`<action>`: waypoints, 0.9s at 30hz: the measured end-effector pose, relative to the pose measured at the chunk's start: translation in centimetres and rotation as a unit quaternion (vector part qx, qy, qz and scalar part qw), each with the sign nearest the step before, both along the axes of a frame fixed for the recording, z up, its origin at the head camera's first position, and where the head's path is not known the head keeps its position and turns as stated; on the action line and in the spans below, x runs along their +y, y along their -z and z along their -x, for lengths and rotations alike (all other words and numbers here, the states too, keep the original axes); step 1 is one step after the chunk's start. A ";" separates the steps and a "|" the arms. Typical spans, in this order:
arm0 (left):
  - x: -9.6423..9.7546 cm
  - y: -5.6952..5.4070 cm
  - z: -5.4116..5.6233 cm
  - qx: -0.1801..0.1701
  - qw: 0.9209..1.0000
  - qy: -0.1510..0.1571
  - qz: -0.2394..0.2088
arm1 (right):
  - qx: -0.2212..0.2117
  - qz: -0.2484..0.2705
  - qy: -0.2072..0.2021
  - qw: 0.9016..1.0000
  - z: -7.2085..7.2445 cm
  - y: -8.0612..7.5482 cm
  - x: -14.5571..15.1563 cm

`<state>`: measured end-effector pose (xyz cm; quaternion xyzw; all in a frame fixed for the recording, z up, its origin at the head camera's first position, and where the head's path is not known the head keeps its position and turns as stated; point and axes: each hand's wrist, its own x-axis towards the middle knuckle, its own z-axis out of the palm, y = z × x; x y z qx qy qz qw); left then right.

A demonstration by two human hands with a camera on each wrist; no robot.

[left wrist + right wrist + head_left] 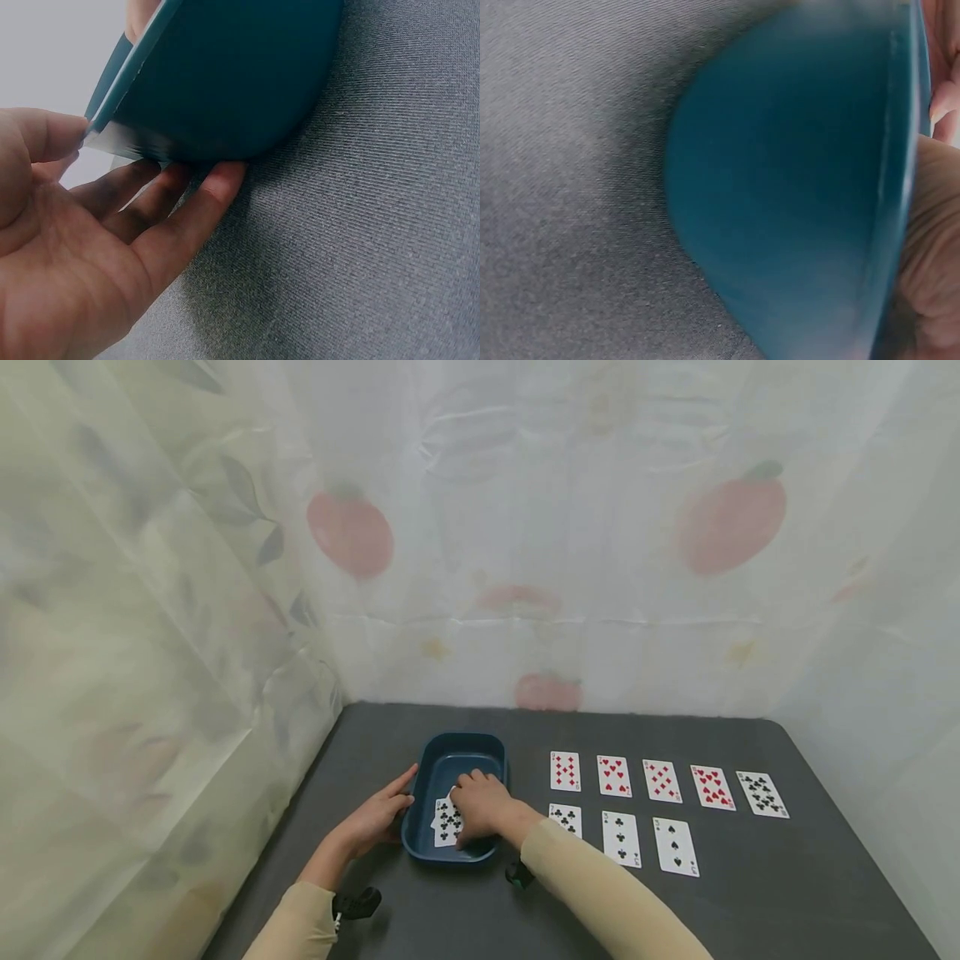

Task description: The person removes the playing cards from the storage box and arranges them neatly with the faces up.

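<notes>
A dark blue tray point(456, 860) with rounded corners stands on the table's left half. My left hand point(377, 810) holds it at the left side; in the left wrist view the thumb is at the rim and the fingers point(221, 180) lie against the outer wall. My right hand point(483, 806) reaches inside the tray, its fingers and thumb curled down around the right side of some playing cards point(446, 827). A club card lies on top, partly covered by the hand. From the right wrist, the tray wall point(780, 187) hides most of that hand.
To the right, face-up playing cards lie in two rows on the dark table point(750, 893), among them a three of clubs point(621, 839) and a three of spades point(676, 847). My right forearm overlaps a club card point(565, 818). Printed curtains point(555, 568) hang behind and at the sides.
</notes>
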<state>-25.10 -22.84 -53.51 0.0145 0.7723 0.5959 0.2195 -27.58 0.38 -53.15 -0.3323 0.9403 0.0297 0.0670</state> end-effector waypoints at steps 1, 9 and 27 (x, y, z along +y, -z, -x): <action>0.0 0.0 0.0 -0.001 1.000 0.000 -0.001 | -0.003 0.003 0.003 1.000 0.1 0.2 0.0; 0.0 0.2 0.2 -0.001 1.000 0.004 -0.003 | -0.018 0.016 0.022 0.999 0.4 0.7 -0.1; -0.1 0.1 0.0 -0.001 1.000 0.009 -0.003 | -0.020 0.032 -0.052 0.998 -1.0 -0.8 0.5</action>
